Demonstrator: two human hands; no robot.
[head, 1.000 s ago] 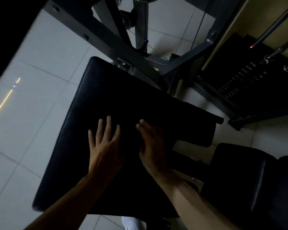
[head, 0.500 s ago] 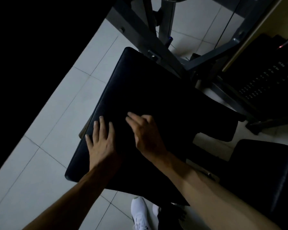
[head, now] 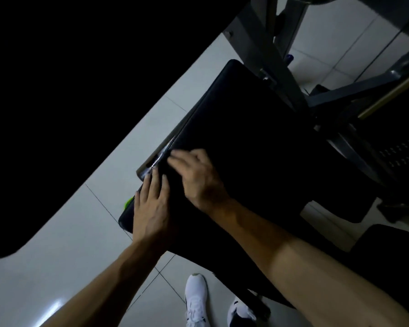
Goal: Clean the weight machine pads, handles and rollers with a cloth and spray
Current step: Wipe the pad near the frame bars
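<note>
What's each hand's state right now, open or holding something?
Left hand: open, fingers flat on the black pad.
Right hand: open, fingers stretched toward the pad's edge, blurred; nothing seen held.

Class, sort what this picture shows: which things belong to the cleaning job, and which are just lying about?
Job: black pad, left hand and right hand on it.
Lying about: white shoes, floor tiles, weight stack.
</note>
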